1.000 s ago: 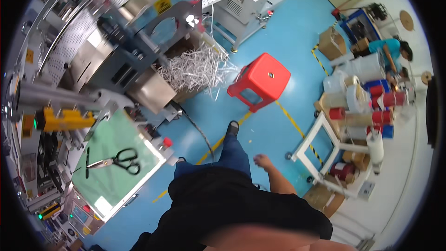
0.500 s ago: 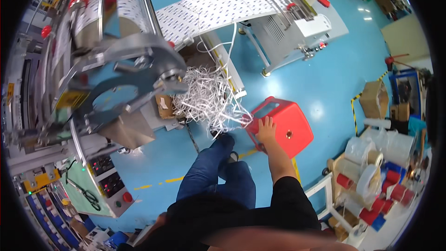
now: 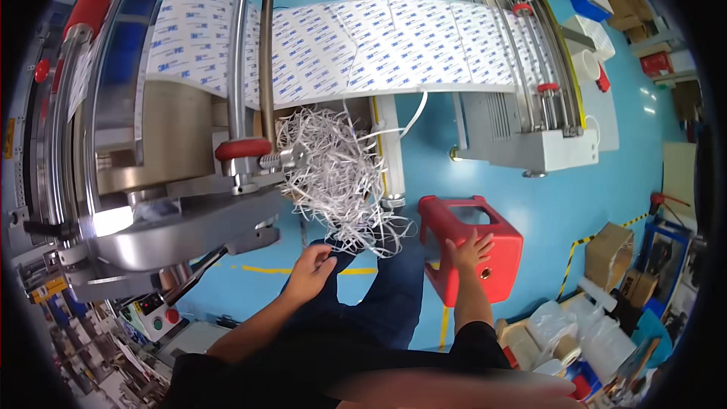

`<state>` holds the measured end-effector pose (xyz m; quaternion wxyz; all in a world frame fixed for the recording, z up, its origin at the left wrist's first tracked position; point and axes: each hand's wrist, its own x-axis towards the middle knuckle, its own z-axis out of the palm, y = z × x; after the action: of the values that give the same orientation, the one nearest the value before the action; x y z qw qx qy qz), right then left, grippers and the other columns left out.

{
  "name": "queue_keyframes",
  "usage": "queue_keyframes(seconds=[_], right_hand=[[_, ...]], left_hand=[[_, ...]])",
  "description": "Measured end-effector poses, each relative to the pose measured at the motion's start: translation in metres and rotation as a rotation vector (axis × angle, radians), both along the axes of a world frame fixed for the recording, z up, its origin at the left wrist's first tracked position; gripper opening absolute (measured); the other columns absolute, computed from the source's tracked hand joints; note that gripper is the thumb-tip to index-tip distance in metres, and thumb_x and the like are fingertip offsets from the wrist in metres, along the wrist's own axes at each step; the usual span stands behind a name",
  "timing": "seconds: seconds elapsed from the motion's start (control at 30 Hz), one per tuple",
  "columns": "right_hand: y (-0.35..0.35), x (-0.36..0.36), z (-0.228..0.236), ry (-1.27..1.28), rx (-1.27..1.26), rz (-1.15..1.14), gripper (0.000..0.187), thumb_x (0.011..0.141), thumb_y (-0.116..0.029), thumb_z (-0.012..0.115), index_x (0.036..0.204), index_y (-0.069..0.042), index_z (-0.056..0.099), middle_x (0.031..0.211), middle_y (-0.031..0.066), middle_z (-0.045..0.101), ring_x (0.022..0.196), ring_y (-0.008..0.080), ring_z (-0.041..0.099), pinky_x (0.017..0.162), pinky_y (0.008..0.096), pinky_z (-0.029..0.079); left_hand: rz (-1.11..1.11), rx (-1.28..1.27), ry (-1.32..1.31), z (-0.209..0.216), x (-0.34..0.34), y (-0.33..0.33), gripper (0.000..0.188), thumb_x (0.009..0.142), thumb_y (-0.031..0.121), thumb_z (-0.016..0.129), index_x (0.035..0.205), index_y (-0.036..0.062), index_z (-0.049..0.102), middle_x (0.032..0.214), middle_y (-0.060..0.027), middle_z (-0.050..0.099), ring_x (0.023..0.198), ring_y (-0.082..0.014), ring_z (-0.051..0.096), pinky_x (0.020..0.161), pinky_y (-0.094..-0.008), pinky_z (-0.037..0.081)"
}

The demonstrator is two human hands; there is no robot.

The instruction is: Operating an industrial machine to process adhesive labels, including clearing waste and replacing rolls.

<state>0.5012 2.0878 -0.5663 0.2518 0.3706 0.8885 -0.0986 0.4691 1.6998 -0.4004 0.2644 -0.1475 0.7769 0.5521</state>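
My right hand (image 3: 471,251) lies flat on a red plastic stool (image 3: 503,261), its fingers spread. The stool stands on the floor just right of my legs. In front of my left thigh hovers my left hand (image 3: 310,273), holding nothing, its fingers slightly bent and the thumb apart. Just beyond it is a tangled heap of thin white strips (image 3: 337,174), some trailing toward my knees. A loose white strip (image 3: 413,115) runs up from the heap to the edge of a wide white web with blue print (image 3: 401,45).
Large steel rollers with a red collar (image 3: 244,149) and a metal machine frame (image 3: 189,227) take up the left side. A white machine (image 3: 522,132) stands at the back right. On the right are a cardboard box (image 3: 609,251) and plastic-wrapped rolls (image 3: 564,326).
My left hand has come into view in front of my thigh. My view has shifted forward and left, nearer the rollers. The right hand stays on the stool.
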Motion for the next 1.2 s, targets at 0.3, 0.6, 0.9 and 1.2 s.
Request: queue_keyframes(seconds=[0.3,0.6,0.9,1.2], right_hand=[[0.050,0.070,-0.109,0.020,0.580,0.393,0.073,0.082,-0.041,0.056,0.142,-0.020,0.021,0.148,0.0238,-0.002,0.132,0.0528,0.005,0.100,0.0671,0.016],[0.230,0.108,-0.073,0.142,-0.219,-0.234,0.095,0.069,-0.046,0.072,0.138,-0.001,0.024,0.135,0.0251,0.035,0.123,0.0393,0.038,0.098,0.0484,0.037],[0.185,-0.012,0.014,-0.147,-0.220,-0.040,0.066,0.077,-0.034,0.063,0.127,0.001,0.038,0.114,0.0179,0.051,0.096,0.0286,0.052,0.081,0.0403,0.042],[0.129,-0.129,-0.037,-0.204,-1.047,0.541,0.037,0.083,-0.009,0.055,0.118,0.002,0.049,0.093,0.0127,0.060,0.070,0.0174,0.055,0.059,0.0288,0.045]], left_hand=[[0.089,-0.379,0.375,-0.094,-0.102,0.126,0.048,0.081,0.019,0.066,0.120,0.0002,0.047,0.100,-0.0120,0.058,0.092,-0.0165,0.057,0.080,-0.0286,0.045],[0.299,-0.115,-0.111,-0.083,-0.085,0.074,0.021,0.089,0.022,0.055,0.092,0.0020,0.061,0.074,-0.0042,0.061,0.069,-0.0102,0.055,0.065,-0.0247,0.045],[0.556,0.110,0.091,-0.046,-0.059,0.001,0.009,0.087,0.011,0.060,0.090,0.0031,0.061,0.078,0.0020,0.059,0.072,-0.0053,0.051,0.067,-0.0212,0.043],[0.431,0.055,0.271,-0.036,-0.029,0.007,0.029,0.075,0.013,0.074,0.098,0.0031,0.060,0.080,-0.0003,0.059,0.076,-0.0093,0.055,0.072,-0.0258,0.047]])
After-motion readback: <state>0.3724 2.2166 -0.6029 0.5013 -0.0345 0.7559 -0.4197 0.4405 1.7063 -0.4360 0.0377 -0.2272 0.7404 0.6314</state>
